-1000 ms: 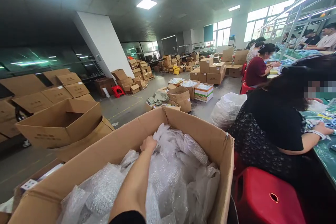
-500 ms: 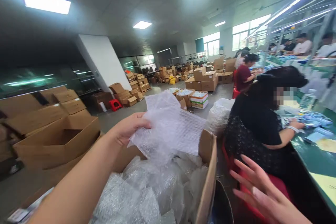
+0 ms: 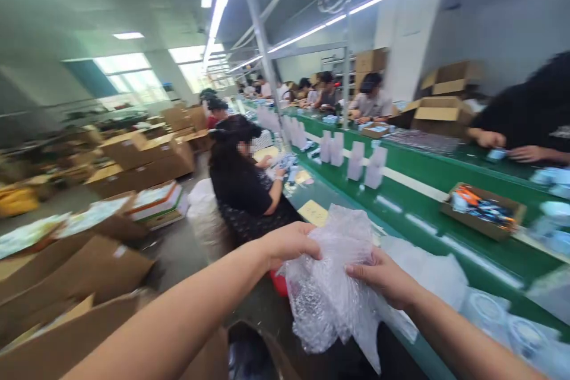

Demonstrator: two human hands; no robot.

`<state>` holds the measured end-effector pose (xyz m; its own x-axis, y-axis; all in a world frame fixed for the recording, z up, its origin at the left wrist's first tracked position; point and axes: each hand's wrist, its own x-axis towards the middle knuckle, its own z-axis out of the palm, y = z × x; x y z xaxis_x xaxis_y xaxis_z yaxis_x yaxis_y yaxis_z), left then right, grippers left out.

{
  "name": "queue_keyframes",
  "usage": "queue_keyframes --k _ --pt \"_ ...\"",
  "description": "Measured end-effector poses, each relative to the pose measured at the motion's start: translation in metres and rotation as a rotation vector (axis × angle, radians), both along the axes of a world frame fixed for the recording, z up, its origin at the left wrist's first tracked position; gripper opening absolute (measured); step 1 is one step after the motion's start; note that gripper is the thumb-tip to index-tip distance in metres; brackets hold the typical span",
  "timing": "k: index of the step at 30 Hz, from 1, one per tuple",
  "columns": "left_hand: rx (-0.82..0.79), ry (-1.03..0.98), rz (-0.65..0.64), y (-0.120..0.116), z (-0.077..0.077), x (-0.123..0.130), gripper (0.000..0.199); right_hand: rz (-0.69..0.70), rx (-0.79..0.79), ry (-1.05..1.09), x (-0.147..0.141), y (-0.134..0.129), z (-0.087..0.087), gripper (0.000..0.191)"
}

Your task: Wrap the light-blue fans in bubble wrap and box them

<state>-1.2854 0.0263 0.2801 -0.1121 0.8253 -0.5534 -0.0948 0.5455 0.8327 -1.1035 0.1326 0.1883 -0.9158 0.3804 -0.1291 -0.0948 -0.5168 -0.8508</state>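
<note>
Several clear bubble wrap bags (image 3: 329,285) hang bunched between my two hands, above the near edge of the green workbench. My left hand (image 3: 296,244) pinches them at their upper left, thumb on top. On their right side my right hand (image 3: 383,276) grips them with its thumb across the front. More clear bubble wrap (image 3: 427,264) lies on the bench just beyond my right hand. Round pale blue items (image 3: 487,309) in clear wrap sit at the lower right.
A co-worker in black (image 3: 243,184) sits ahead on the left side of the bench. A green conveyor (image 3: 414,202) carries upright translucent pouches (image 3: 356,160) and a carton of small coloured parts (image 3: 483,214). Open cardboard boxes (image 3: 84,273) fill the floor at left.
The view has swung right, from the box of bubble wrap to the bench. My left hand has carried the bags along, and my right hand, earlier spread and free, now grips them too.
</note>
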Motion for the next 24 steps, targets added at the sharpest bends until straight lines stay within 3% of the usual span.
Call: queue_keyframes --k 3,6,9,11,14,19,21,24 --pt "0.136 -0.258 -0.129 0.074 -0.062 0.034 0.052 -0.371 -0.091 -0.084 0.051 0.036 -0.048 0.054" --pt "0.204 -0.47 -0.212 0.127 -0.131 0.078 0.086 -0.738 -0.134 -0.173 0.107 0.069 -0.087 0.061" --pt "0.141 -0.525 -0.09 0.165 -0.193 0.122 0.08 -0.934 -0.194 -0.229 0.153 0.091 -0.113 0.058" --pt "0.092 -0.438 0.085 0.185 -0.221 0.143 0.069 -1.018 -0.264 -0.263 0.172 0.096 -0.125 0.054" --pt "0.089 -0.272 0.243 0.209 -0.241 0.154 0.058 -1.101 -0.371 -0.271 0.185 0.096 -0.138 0.049" --pt "0.045 -0.133 0.198 0.236 -0.245 0.139 0.051 -1.098 -0.573 -0.291 0.185 0.093 -0.148 0.042" --pt "0.018 -0.055 0.099 0.243 -0.242 0.134 0.054 -1.14 -0.627 -0.302 0.179 0.094 -0.149 0.043" --pt "0.141 0.089 -0.227 0.249 -0.229 0.132 0.064 -1.207 -0.704 -0.171 0.162 0.1 -0.149 0.047"
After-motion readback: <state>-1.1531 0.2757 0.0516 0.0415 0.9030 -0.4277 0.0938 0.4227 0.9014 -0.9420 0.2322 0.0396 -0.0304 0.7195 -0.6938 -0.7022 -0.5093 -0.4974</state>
